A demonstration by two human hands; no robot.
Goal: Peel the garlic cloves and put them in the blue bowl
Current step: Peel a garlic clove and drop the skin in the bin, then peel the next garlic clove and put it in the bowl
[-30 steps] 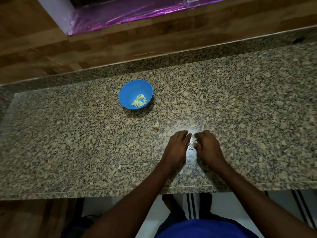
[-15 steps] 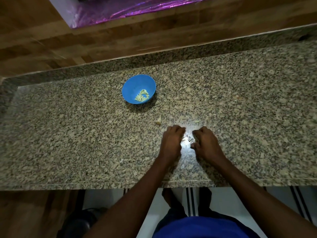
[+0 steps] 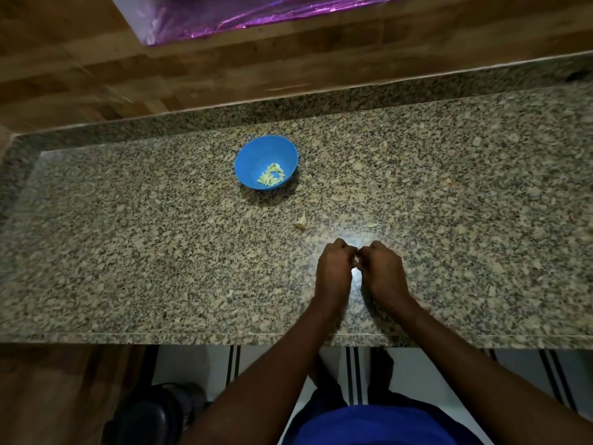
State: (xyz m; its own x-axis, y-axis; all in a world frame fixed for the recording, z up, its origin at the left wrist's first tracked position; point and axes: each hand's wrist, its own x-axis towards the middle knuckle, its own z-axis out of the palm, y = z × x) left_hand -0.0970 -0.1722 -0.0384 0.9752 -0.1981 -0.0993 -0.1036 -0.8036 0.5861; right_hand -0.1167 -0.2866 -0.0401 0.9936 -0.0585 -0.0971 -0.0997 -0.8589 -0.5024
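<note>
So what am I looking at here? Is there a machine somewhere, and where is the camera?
No machine: a person works with bare hands. The one camera sits on their head and looks down, so you see their arms reaching out over a granite counter. The left hand and right hand meet fingertip to fingertip, both curled round something small and pale, likely a garlic clove being peeled; most of it is hidden. Farther back stands a blue bowl with peeled cloves in it. Between bowl and hands lie bits of garlic skin. At the bottom are the person's blue clothing and the floor.
</note>
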